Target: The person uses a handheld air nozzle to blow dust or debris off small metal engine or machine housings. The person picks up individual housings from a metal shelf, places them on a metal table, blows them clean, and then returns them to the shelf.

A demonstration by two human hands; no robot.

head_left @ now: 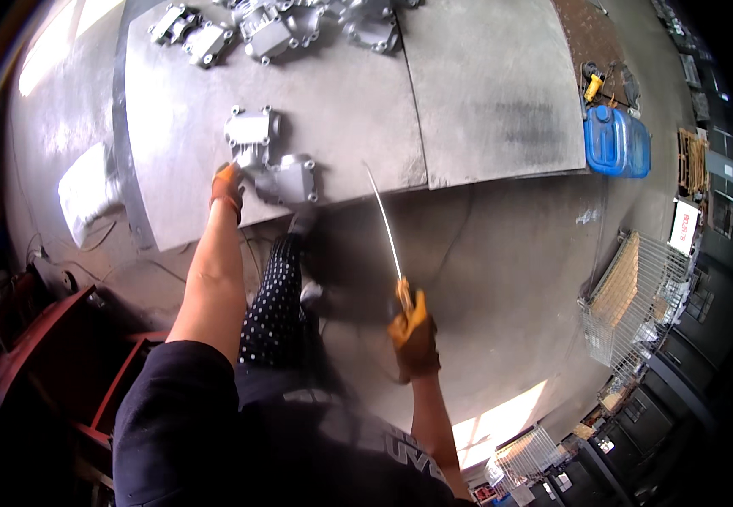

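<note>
Gripping tool (403,290), blue jug (618,142), cage (600,334) holding panel (618,279)

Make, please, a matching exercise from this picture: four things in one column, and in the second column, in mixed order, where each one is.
Things:
1. Long thin tool
2. Blue container
3. Nearest silver metalwork
4. Larger wire cage

Places:
A. On the grey tabletop, at the left grip
B. At the picture's right, lower than the tabletop
C. In the right grip
D. Beside the tabletop's right edge

Right pairs: 1-C, 2-D, 3-A, 4-B.
</note>
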